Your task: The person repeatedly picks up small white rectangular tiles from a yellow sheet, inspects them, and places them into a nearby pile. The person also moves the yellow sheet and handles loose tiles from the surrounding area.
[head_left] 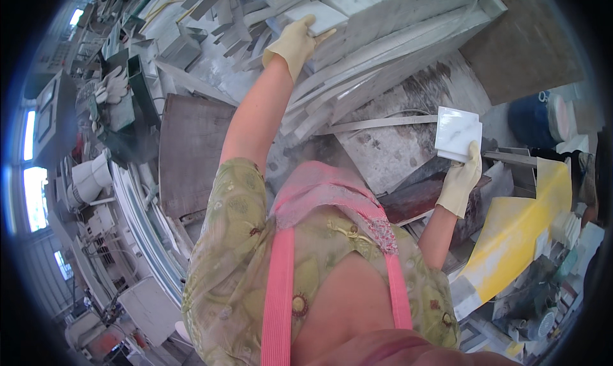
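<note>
Both my hands wear cream-coloured gloves. Far out in front, my left hand (295,42) grips the near left edge of a white stone tile (324,17), fingers over its top and thumb stretched along its front. That tile lies on a long pale stone stack (377,15). Lower on the right, my right hand (464,178) holds a small stack of square white marble tiles (454,133) by the lower right edge. At least two tiles show there, the top one glossy with faint grey veins.
Loose grey stone strips (230,31) lie left of the stack. A brown board (191,152) stands at left; another brown board (527,40) is at far right. A blue barrel (531,120) stands beyond my right hand, with a yellow sheet (511,238) nearer. Spare gloves (112,85) hang at left.
</note>
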The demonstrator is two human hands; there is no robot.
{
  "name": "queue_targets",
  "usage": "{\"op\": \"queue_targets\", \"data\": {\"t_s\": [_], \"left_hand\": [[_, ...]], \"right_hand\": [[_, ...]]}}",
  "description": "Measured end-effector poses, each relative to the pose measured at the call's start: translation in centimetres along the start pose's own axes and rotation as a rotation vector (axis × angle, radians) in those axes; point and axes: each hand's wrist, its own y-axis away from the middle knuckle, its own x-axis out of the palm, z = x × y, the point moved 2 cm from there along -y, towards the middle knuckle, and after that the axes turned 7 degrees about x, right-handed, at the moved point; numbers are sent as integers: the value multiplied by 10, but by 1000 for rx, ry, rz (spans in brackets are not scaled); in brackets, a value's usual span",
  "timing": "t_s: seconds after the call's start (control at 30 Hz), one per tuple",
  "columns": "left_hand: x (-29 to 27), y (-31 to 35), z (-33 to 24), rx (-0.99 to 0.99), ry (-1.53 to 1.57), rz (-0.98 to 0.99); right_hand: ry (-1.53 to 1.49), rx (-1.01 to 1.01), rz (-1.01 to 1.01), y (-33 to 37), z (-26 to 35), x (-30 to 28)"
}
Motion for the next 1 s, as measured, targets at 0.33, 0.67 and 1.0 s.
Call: {"op": "queue_targets", "data": {"t_s": [0.33,0.67,1.0], "left_hand": [[-30,-30,-57,-261,-1348,488],[-59,-30,-73,-180,-1133,682],[-59,-11,-56,152,-955,248]], "right_hand": [[454,-356,190,10,-2,174],[1320,-1513,575,30,-94,369],[1479,-1328,824,12,-94,359]]}}
